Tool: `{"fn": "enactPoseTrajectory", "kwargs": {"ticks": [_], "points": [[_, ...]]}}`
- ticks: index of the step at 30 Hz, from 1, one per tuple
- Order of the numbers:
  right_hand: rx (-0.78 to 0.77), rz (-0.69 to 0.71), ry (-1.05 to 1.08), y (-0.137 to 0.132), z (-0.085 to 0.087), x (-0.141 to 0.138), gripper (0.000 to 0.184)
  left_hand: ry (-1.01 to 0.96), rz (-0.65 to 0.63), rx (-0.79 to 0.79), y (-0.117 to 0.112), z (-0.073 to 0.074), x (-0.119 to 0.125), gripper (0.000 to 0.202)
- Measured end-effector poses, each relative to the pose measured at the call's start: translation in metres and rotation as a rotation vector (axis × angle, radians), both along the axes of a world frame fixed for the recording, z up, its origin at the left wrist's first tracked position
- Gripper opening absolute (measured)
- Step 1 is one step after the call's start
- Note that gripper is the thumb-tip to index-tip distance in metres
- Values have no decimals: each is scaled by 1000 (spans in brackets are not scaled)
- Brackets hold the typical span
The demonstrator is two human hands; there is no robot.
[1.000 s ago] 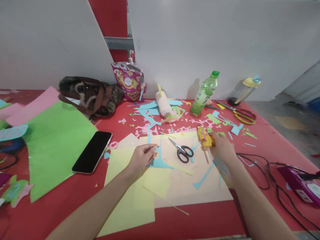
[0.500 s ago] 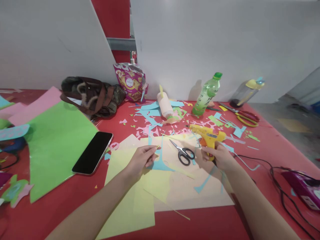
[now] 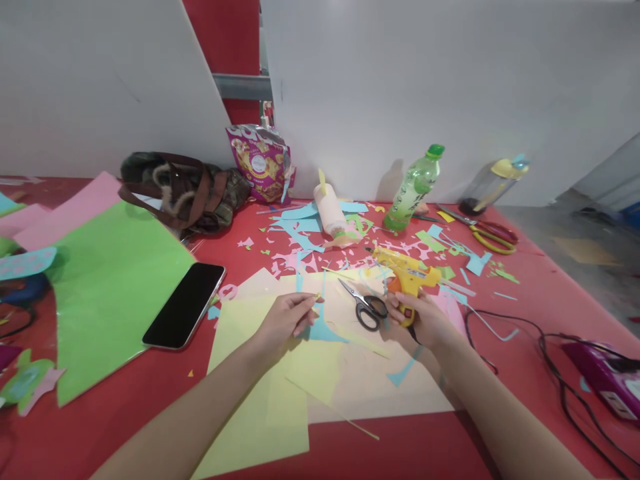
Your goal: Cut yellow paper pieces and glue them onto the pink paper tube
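Observation:
My right hand [image 3: 419,321] is wrapped round the handle of a yellow and orange glue gun [image 3: 403,273], held above the paper with its nozzle pointing left. Its black cord trails off to the right. My left hand [image 3: 286,317] pinches a thin pale yellow paper strip [image 3: 314,297] over the yellow and peach sheets [image 3: 270,387]. Black-handled scissors [image 3: 365,305] lie on the peach paper between my two hands, and a light blue paper cutting [image 3: 320,328] lies just under my left fingers.
A black phone [image 3: 184,305] lies on a green sheet [image 3: 105,293] at left. At the back stand a brown bag [image 3: 183,192], a snack pouch [image 3: 260,162], a paper-wrapped roll [image 3: 330,212], a green bottle [image 3: 413,187] and red-yellow scissors [image 3: 487,233]. Paper scraps litter the red table [image 3: 150,400]; a purple device [image 3: 607,375] sits right.
My right hand picked the glue gun up from the table and carried it left, toward the scissors and my left hand. My left hand stayed almost still with the strip.

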State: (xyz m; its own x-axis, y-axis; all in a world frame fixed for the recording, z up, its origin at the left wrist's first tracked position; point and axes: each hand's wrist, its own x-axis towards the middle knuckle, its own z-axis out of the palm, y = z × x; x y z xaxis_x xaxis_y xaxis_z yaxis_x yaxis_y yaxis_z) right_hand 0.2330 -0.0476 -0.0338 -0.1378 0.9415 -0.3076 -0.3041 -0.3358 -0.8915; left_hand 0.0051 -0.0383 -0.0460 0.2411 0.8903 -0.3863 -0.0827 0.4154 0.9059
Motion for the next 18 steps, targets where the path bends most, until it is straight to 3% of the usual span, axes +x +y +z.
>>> {"fn": "enactPoseTrajectory", "kwargs": {"ticks": [6, 13, 18], "points": [[38, 62, 96, -11, -1, -19, 22, 33, -17, 118, -8, 1, 4, 27], [-16, 66, 154, -30, -12, -50, 24, 49, -240, 290, -17, 5, 9, 23], [10, 116, 97, -35, -18, -57, 22, 78, -228, 351, -19, 3, 12, 22]]}}
